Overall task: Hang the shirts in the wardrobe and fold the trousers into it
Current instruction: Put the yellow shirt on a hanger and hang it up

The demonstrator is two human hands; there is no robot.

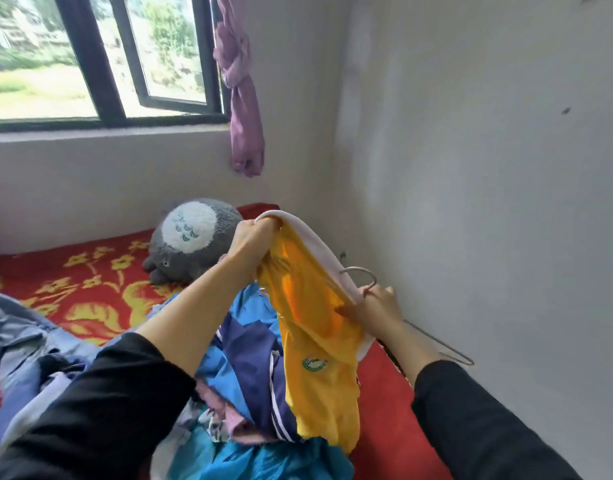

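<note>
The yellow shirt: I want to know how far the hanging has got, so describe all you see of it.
The yellow shirt is thin cloth with a white edge band and a round green badge. It hangs crumpled over the clothes pile. The left hand grips its white edge up high; the right hand grips a wire hanger at its other side.

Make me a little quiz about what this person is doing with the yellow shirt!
1. True or false: the yellow shirt lies flat on the bed.
2. What does the right hand grip? A) the wire hanger B) the plush toy C) the curtain
3. Fill in: the left hand grips the shirt's ____ trim.

Key: 1 false, it is held up; 2 A; 3 white.
</note>
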